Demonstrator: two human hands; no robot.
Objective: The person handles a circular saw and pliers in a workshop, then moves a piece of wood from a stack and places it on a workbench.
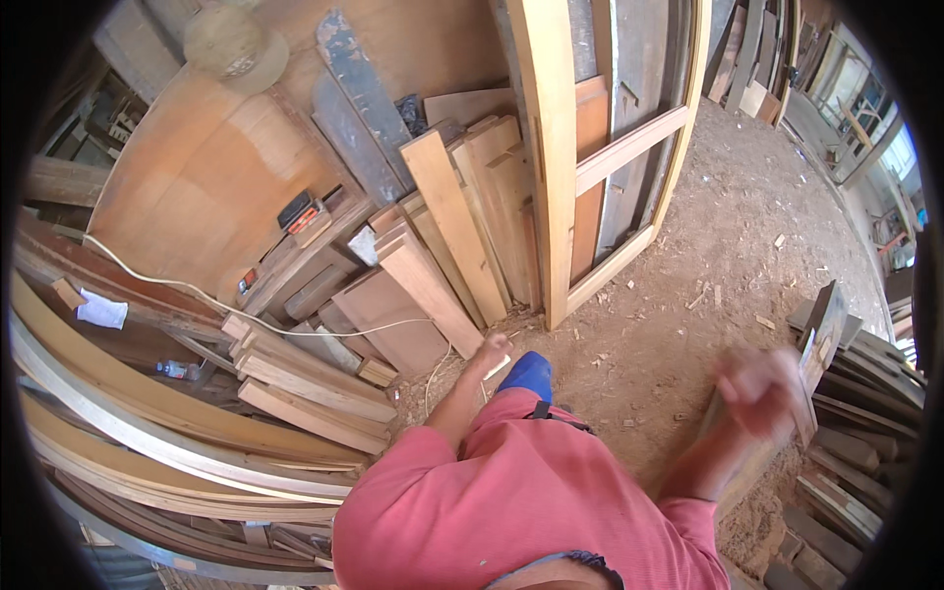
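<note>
My left hand [493, 350] is low in front of me, its fingers curled. A small pale piece [499, 368] shows right beside it; whether the hand holds it cannot be made out. A white cable [393, 323] runs along the stacked boards on the left and drops toward the floor near this hand. My right hand [759, 390] is raised out to the right, smeared by motion, so its fingers cannot be read. Behind it is the end of a weathered board [824, 329], apart or touching I cannot tell.
A wooden frame [548, 187] stands upright ahead. Planks [452, 226] lean to its left, near a cap [231, 44] and an orange-black tool [300, 213]. Long curved boards [167, 413] fill the left side. Scrap timber [855, 452] is piled right. Wood chips litter the dirt floor [669, 315].
</note>
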